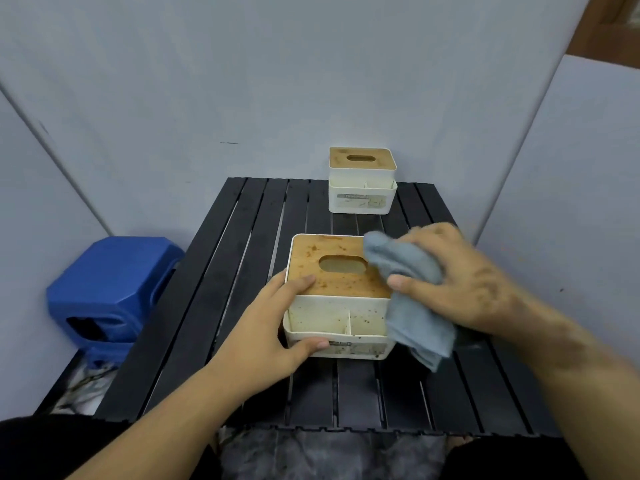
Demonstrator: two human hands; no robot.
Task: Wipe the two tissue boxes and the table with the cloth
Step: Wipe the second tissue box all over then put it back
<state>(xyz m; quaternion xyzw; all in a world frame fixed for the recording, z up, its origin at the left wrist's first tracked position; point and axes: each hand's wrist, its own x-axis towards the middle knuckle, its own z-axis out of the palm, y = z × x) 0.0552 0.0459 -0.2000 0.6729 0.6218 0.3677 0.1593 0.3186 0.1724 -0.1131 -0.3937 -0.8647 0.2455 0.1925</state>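
Steadying the near tissue box (337,299) at bench (242,271) centre, left hand (266,327) gripping its left side. Pressing grey cloth (412,299) on the stained wooden lid, clutched in right hand (464,282). Standing apart at the far edge, second tissue box (362,180).

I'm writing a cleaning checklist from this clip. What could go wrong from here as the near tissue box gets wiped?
Grime wiped off the near tissue box's speckled wooden lid could drop through the lid's slot or into the open front compartments. The cloth, gripped by the right hand, hangs over the box's right side and may smear dirt onto the slatted table. If the left hand eases off, the box could slide.
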